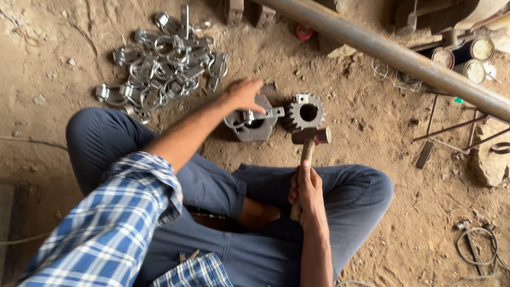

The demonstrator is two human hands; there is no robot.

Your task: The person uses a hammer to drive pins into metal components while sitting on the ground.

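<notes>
Dirt floor (372,122): right hand (307,194) clamped on hammer (309,143) handle, left hand (245,94) fingers apart over metal clamp (255,116) on hexagonal block (254,127), beside gear (304,112); clamp pile (162,64) behind.

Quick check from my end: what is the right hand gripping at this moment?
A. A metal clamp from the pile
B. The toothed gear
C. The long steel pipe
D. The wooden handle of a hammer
D. The right hand is closed around the wooden handle of the hammer, whose head hangs just in front of the toothed gear, while the left hand rests at the clamp on the hexagonal block.
</notes>
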